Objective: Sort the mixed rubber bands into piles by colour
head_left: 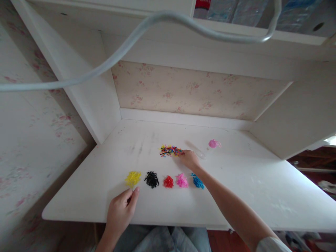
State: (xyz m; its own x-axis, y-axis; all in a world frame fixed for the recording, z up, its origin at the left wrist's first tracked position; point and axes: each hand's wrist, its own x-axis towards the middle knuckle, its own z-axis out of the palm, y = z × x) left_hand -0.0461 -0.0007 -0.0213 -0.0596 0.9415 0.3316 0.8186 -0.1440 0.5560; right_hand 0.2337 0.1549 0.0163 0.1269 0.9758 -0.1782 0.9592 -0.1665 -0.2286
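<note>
Small elastic bands lie on the white desk in piles. My right hand (189, 158) reaches to the right edge of a mixed multicoloured pile (170, 151), fingertips pinched together against it. Whether a band is between them is too small to tell. Just in front of the yellow pile (133, 178) is my left hand (122, 205), its fingers curled and the thumb close to the index finger; what they hold, if anything, is hidden. Rightward from the yellow pile run a black pile (152, 179), a red pile (168, 181), a pink pile (182, 180) and a blue pile (197, 181), partly behind my right forearm.
A pink round item with a loop (214, 143) sits toward the back right. Near my right hand lies a clear, tube-like item (201, 154). A pale cable or bar (168, 15) crosses above, under a shelf. White side panels (86, 84) flank the desk (252, 182).
</note>
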